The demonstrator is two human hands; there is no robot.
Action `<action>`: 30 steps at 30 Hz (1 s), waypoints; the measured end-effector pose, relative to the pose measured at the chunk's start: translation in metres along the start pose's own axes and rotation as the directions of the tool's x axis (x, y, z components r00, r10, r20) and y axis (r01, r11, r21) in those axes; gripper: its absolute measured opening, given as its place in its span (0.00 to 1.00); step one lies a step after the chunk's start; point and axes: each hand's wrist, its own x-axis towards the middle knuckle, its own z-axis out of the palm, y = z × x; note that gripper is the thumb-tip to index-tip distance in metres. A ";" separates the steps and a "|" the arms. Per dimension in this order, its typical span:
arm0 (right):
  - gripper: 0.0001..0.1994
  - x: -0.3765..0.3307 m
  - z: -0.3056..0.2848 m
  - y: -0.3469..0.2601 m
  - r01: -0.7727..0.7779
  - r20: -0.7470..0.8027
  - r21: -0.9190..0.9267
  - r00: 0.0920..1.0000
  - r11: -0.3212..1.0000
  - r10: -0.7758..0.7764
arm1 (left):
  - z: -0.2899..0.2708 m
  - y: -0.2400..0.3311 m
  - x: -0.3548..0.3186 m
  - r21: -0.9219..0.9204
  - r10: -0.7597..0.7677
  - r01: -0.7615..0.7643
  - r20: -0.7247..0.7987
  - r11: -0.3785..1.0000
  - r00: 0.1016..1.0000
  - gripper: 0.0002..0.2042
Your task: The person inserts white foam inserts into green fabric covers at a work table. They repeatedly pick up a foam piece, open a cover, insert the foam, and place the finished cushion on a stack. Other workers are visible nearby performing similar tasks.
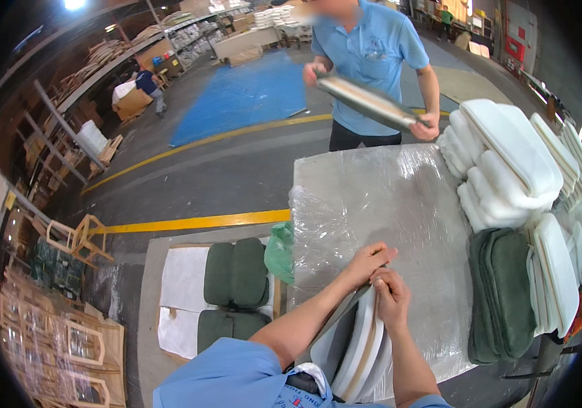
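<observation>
The white padded seat panel (361, 343) runs off the lower edge; the right hand (391, 298) hides its top end

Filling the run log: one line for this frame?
left hand: on white seat panel edge | right hand: gripping same edge | surface: plastic-wrapped table

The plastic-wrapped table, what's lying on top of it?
On the table: white cushions stacked at the far right, dark green cushions nearer, and a white seat panel stood on edge under both hands, left hand, right hand. The plastic film hides the tabletop's surface.
</observation>
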 end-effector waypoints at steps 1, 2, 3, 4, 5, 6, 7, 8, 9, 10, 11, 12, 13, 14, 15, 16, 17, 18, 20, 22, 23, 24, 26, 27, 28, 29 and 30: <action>0.06 0.004 0.005 -0.006 -0.010 0.023 -0.032 1.000 0.999 0.011 | -0.008 -0.005 0.000 -0.006 0.009 -0.009 -0.016 1.000 1.000 0.18; 0.06 0.003 0.007 -0.014 -0.017 0.046 -0.060 0.999 0.998 0.020 | -0.020 -0.012 -0.002 0.053 0.073 -0.067 -0.114 0.996 0.991 0.18; 0.08 -0.002 0.005 -0.022 0.021 0.139 -0.130 0.990 0.991 -0.003 | -0.033 -0.016 -0.003 0.122 0.144 -0.121 -0.207 0.985 0.968 0.18; 0.10 -0.013 0.002 -0.035 0.015 0.133 -0.109 0.991 0.994 0.000 | -0.038 -0.017 -0.005 0.191 0.211 -0.161 -0.279 0.968 0.937 0.19; 0.12 -0.033 -0.005 -0.050 -0.014 0.110 -0.102 0.994 0.995 0.025 | -0.047 -0.015 -0.013 0.180 0.205 -0.145 -0.380 0.973 0.902 0.20; 0.14 -0.061 -0.014 -0.061 -0.056 0.076 -0.105 0.995 0.993 0.065 | -0.064 -0.012 -0.026 0.160 0.182 -0.120 -0.465 0.980 0.866 0.21; 0.22 -0.094 -0.020 -0.066 -0.173 0.139 -0.042 0.974 0.984 0.177 | -0.112 -0.023 -0.052 0.191 0.164 -0.068 -0.548 0.979 0.821 0.22; 0.22 -0.127 -0.028 -0.072 -0.283 0.102 0.039 0.955 0.958 0.278 | -0.138 -0.035 -0.077 0.283 0.270 -0.105 -0.644 0.953 0.716 0.24; 0.22 -0.159 -0.043 -0.074 -0.389 0.041 0.098 0.921 0.916 0.387 | -0.140 -0.039 -0.091 0.115 0.112 -0.044 -0.703 0.992 0.702 0.26; 0.23 -0.188 -0.054 -0.076 -0.472 -0.011 0.169 0.877 0.865 0.481 | -0.135 -0.039 -0.103 -0.048 -0.042 0.010 -0.742 0.999 0.669 0.29; 0.25 -0.215 -0.060 -0.076 -0.499 -0.105 0.226 0.841 0.837 0.530 | -0.133 -0.041 -0.120 -0.028 -0.016 -0.006 -0.739 1.000 0.673 0.30; 0.28 -0.236 -0.062 -0.074 -0.509 -0.196 0.283 0.799 0.813 0.569 | -0.132 -0.042 -0.133 -0.003 0.020 -0.032 -0.736 0.999 0.677 0.32; 0.31 -0.253 -0.064 -0.069 -0.513 -0.278 0.340 0.746 0.789 0.605 | -0.131 -0.043 -0.148 0.021 0.056 -0.059 -0.734 0.998 0.677 0.33; 0.33 -0.261 -0.061 -0.064 -0.479 -0.304 0.403 0.734 0.780 0.607 | -0.127 -0.041 -0.161 -0.031 0.044 -0.093 -0.709 0.995 0.704 0.34; 0.35 -0.265 -0.058 -0.060 -0.436 -0.338 0.460 0.720 0.774 0.606 | -0.118 -0.037 -0.170 -0.089 0.036 -0.129 -0.676 0.988 0.736 0.34; 0.37 -0.269 -0.057 -0.056 -0.390 -0.369 0.512 0.704 0.765 0.606 | -0.112 -0.033 -0.180 -0.148 0.030 -0.163 -0.644 0.975 0.765 0.35; 0.37 -0.265 -0.061 -0.052 -0.345 -0.410 0.565 0.671 0.749 0.618 | -0.111 -0.026 -0.192 -0.257 -0.018 -0.159 -0.574 0.953 0.819 0.34; 0.36 -0.260 -0.067 -0.048 -0.321 -0.447 0.582 0.641 0.747 0.624 | -0.109 -0.019 -0.202 -0.262 0.019 -0.187 -0.534 0.947 0.845 0.34; 0.36 -0.246 -0.081 -0.039 -0.275 -0.505 0.616 0.581 0.738 0.638 | -0.108 -0.016 -0.223 -0.270 0.096 -0.244 -0.464 0.931 0.881 0.34; 0.35 -0.236 -0.100 -0.032 -0.285 -0.491 0.636 0.567 0.717 0.661 | -0.111 -0.017 -0.245 -0.276 0.129 -0.242 -0.371 0.930 0.919 0.24; 0.34 -0.234 -0.111 -0.030 -0.282 -0.502 0.641 0.549 0.714 0.668 | -0.106 -0.017 -0.252 -0.227 0.136 -0.221 -0.339 0.949 0.931 0.21; 0.34 -0.232 -0.119 -0.029 -0.308 -0.528 0.604 0.536 0.735 0.659 | -0.101 -0.020 -0.259 -0.178 0.139 -0.198 -0.297 0.964 0.945 0.19; 0.33 -0.219 -0.141 -0.017 -0.337 -0.667 0.533 0.398 0.776 0.630 | -0.090 -0.022 -0.278 -0.209 0.093 -0.148 -0.250 0.967 0.964 0.21; 0.34 -0.207 -0.147 -0.015 -0.342 -0.666 0.518 0.414 0.784 0.620 | -0.084 -0.028 -0.292 -0.200 0.063 -0.118 -0.264 0.973 0.963 0.22; 0.35 -0.188 -0.150 -0.019 -0.365 -0.646 0.508 0.438 0.781 0.625 | -0.078 -0.035 -0.310 -0.185 0.033 -0.087 -0.279 0.979 0.960 0.23; 0.36 -0.171 -0.159 -0.017 -0.344 -0.731 0.380 0.457 0.859 0.506 | -0.074 -0.046 -0.326 -0.140 -0.033 -0.004 -0.267 0.990 0.963 0.25; 0.37 -0.146 -0.163 -0.019 -0.324 -0.760 0.268 0.507 0.907 0.406 | -0.065 -0.051 -0.338 -0.079 -0.074 0.054 -0.272 0.995 0.959 0.27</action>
